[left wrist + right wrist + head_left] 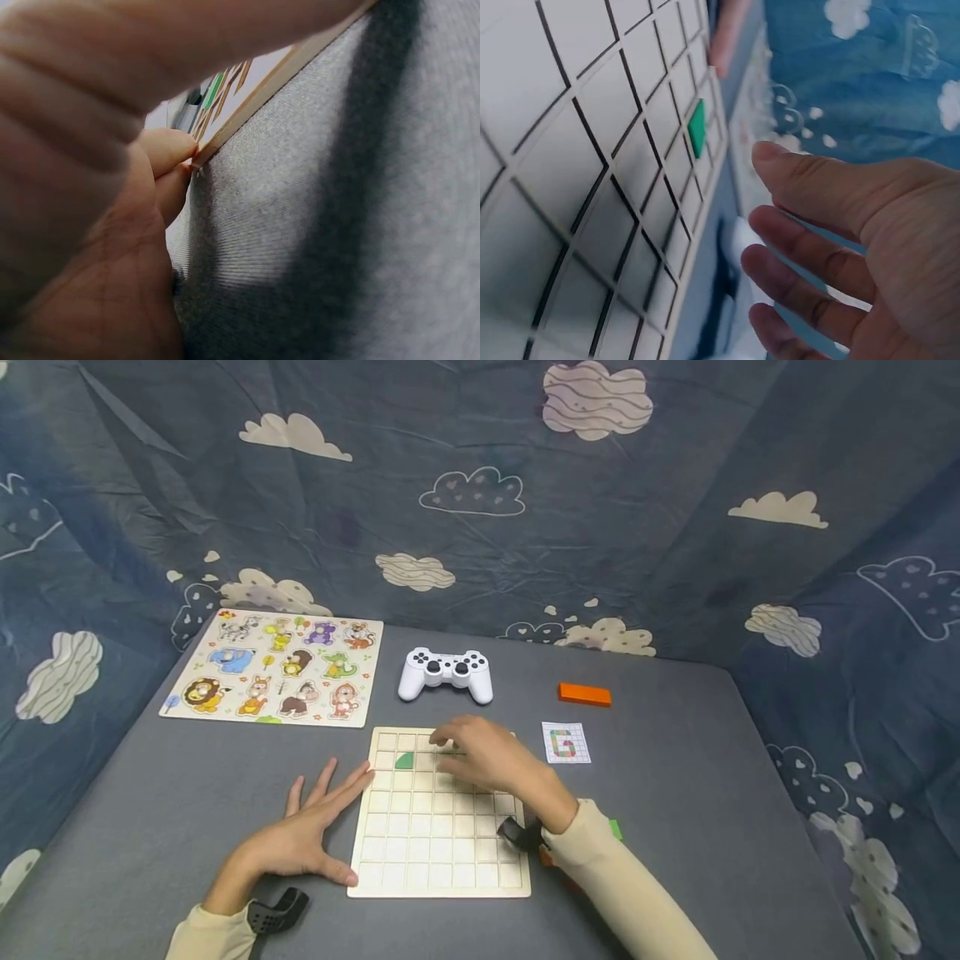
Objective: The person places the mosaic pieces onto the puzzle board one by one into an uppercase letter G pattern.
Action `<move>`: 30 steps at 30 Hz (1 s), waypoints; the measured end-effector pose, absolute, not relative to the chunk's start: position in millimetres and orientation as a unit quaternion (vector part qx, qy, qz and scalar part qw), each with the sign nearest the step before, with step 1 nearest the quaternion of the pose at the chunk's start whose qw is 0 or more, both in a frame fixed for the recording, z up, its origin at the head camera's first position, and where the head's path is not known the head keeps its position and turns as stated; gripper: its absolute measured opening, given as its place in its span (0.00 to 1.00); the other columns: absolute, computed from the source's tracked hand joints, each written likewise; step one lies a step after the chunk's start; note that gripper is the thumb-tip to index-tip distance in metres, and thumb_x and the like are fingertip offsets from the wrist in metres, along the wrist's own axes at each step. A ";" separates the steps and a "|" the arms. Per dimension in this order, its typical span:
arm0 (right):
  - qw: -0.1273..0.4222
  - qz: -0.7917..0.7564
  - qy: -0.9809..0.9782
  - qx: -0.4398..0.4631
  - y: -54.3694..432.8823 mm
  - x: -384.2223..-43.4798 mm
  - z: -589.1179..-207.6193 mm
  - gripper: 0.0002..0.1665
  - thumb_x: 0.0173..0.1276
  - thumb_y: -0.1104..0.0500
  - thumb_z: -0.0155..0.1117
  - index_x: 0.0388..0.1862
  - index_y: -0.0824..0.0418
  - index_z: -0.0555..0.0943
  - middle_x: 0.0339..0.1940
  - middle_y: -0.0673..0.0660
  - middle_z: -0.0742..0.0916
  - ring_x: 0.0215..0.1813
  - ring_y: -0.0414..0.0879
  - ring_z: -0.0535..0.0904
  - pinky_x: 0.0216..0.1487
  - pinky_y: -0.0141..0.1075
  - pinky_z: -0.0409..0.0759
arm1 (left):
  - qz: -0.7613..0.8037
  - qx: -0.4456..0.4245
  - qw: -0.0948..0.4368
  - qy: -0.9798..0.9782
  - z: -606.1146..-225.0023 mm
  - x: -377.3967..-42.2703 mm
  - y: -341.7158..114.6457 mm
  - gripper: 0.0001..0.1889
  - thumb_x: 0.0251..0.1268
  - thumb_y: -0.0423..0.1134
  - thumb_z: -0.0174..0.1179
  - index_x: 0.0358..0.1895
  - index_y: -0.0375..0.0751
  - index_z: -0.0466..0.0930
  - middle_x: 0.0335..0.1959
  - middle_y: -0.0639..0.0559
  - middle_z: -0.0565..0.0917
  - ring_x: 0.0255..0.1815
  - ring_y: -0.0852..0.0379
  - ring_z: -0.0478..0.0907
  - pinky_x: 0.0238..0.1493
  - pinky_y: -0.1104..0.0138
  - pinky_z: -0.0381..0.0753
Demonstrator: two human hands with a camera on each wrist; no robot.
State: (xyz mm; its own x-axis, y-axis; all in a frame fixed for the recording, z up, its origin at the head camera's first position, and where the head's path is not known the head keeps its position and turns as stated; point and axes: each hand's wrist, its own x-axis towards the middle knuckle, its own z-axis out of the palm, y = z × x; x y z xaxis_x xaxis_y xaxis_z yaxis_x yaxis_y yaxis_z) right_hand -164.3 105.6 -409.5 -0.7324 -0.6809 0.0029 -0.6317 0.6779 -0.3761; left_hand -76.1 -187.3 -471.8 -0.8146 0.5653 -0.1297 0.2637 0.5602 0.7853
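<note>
A wooden grid board [420, 850] lies in the middle of the table. One green quarter-round tile [404, 761] sits in a cell near its upper left; the right wrist view also catches this green tile [697, 129]. My left hand [303, 839] has its fingers spread, with fingertips and thumb touching the board's left edge. In the left wrist view, fingers [169, 150] meet the board's side. Over the upper part of the board hovers my right hand [483, 753]. Its thumb and fingers [802, 247] are apart and loosely bent, and no piece shows between them.
A small card with a coloured G pattern [566, 743] lies right of the board, below an orange box [584, 694]. Behind the board are a white game controller [446, 675] and an animal puzzle [273, 668]. The right forearm partly covers green [616, 829] and orange pieces [547, 857].
</note>
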 end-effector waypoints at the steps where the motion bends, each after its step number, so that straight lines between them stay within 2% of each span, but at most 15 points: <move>1: 0.065 -0.181 0.915 -0.354 111.4 -161.1 -408.4 0.19 0.65 0.54 0.71 0.54 0.56 0.85 0.49 0.50 0.88 0.48 0.44 0.84 0.48 0.38 0.82 | 0.403 0.239 0.188 0.863 -471.8 -76.2 -187.0 0.69 0.35 0.60 0.80 0.82 0.46 0.47 0.84 0.42 0.43 0.79 0.28 0.20 0.64 0.30 0.13; 10: 0.033 -0.246 0.906 -0.344 168.6 -128.4 -404.2 0.19 0.67 0.53 0.71 0.54 0.59 0.85 0.50 0.52 0.88 0.47 0.47 0.84 0.49 0.42 0.82 | 0.403 0.236 0.187 0.864 -470.1 -75.3 -186.4 0.69 0.33 0.60 0.81 0.82 0.45 0.47 0.84 0.42 0.44 0.79 0.28 0.21 0.64 0.31 0.13; 17: -0.011 -0.281 0.898 -0.339 220.7 -113.4 -408.4 0.19 0.62 0.55 0.75 0.52 0.57 0.85 0.46 0.53 0.89 0.44 0.48 0.84 0.47 0.44 0.83 | 0.403 0.237 0.184 0.865 -470.4 -74.2 -186.8 0.69 0.33 0.59 0.81 0.82 0.45 0.48 0.84 0.42 0.44 0.79 0.27 0.21 0.64 0.30 0.13; 24: 0.003 -0.298 0.914 -0.275 270.0 -99.8 -418.4 0.22 0.59 0.60 0.77 0.53 0.57 0.85 0.47 0.51 0.89 0.45 0.49 0.84 0.48 0.49 0.84 | 0.404 0.237 0.184 0.864 -470.4 -74.8 -186.9 0.69 0.34 0.59 0.81 0.82 0.45 0.48 0.83 0.41 0.44 0.79 0.27 0.21 0.63 0.30 0.13; 30: 0.030 -0.281 0.928 -0.243 287.2 -89.4 -432.6 0.21 0.59 0.55 0.77 0.52 0.55 0.86 0.47 0.47 0.88 0.46 0.45 0.84 0.49 0.47 0.83 | 0.403 0.241 0.185 0.864 -470.8 -75.9 -186.8 0.69 0.34 0.59 0.81 0.82 0.45 0.47 0.83 0.41 0.44 0.78 0.26 0.20 0.63 0.30 0.13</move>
